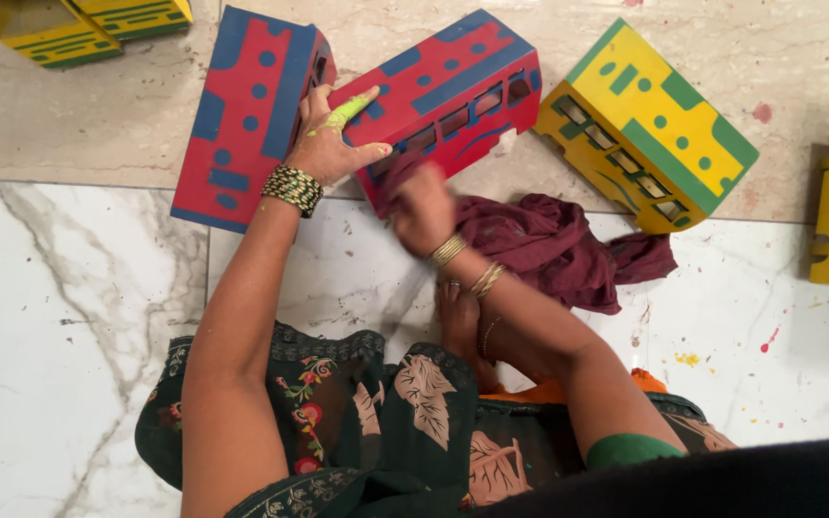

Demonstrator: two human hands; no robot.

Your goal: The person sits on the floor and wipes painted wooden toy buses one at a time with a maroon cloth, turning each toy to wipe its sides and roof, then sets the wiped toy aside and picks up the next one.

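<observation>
Left hand lies flat, fingers spread, steadying the red bus on the floor. Right hand clamps the cloth against its side below the left fingers, blurred. Wiping looks midway; yellow buses untouched.

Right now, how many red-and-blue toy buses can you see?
2. One red-and-blue bus lies at upper left; the other is beside it, under the left hand. Others may lie outside view.
</observation>
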